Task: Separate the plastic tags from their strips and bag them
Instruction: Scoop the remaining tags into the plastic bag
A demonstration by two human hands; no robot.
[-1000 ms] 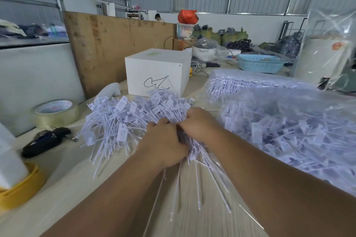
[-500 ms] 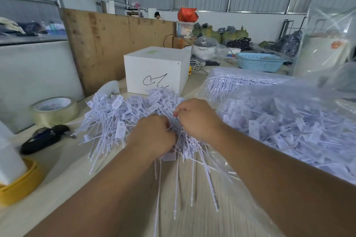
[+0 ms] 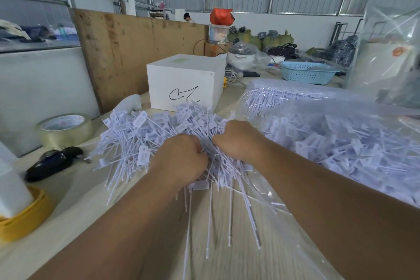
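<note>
A big bundle of white plastic tags [image 3: 145,141] lies on the wooden table [image 3: 75,218], its flat labels fanned out at the far side and its thin stems pointing toward me. My left hand [image 3: 179,159] grips the bundle at its middle with curled fingers. Close beside it, my right hand [image 3: 238,138] pinches tags in the same bundle. A clear plastic bag [image 3: 350,143] full of loose tags lies at the right, under my right forearm.
A white box [image 3: 184,82] stands behind the bundle, with a second bag of tags [image 3: 279,95] right of it. A tape roll [image 3: 66,129], a black object [image 3: 52,161] and a yellow holder [image 3: 25,216] sit at the left. A blue basket [image 3: 306,73] stands farther back.
Both hands have stayed clenched on the bundle and shifted slightly within it. The right hand has pulled a little apart from the left. The tags' stems have spread out toward me.
</note>
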